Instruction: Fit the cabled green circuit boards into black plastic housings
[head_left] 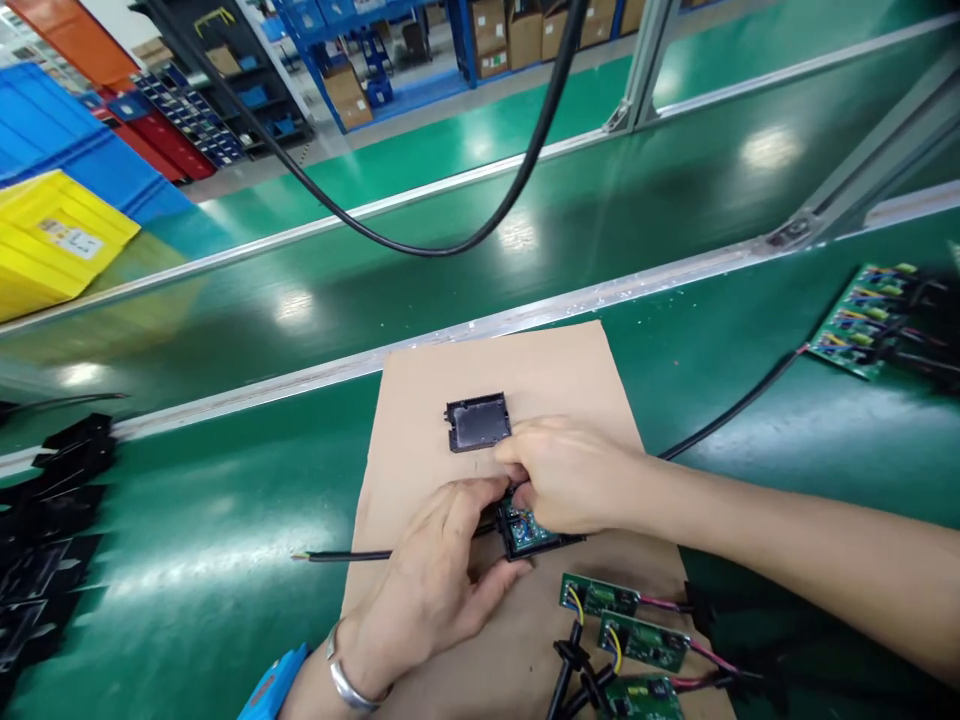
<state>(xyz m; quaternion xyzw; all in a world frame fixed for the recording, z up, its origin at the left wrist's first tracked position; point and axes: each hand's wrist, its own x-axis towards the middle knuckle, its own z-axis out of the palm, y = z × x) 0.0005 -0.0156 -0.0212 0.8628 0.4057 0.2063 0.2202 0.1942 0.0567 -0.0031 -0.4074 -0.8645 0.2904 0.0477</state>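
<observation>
A black plastic case half [545, 548] with a green circuit board [527, 530] in it lies on the cardboard sheet [420, 400]. My left hand [450, 560] holds the case at its left end, fingers at the far side and thumb at the near side. A black cable [349, 556] runs out under that hand to the left, its end stripped to thin wires. My right hand [566, 475] is closed over the board's far edge, fingers bent down; what they pinch is hidden. Just beyond lies a second black case part [478, 423], flat.
Several wired circuit boards [645, 640] lie near right; more boards [862, 320] sit far right. Black plastic parts [52, 530] are piled at left. A metal rail [480, 330] crosses behind the cardboard; a thick black cable [420, 248] hangs above. A yellow bin [60, 240] stands far left.
</observation>
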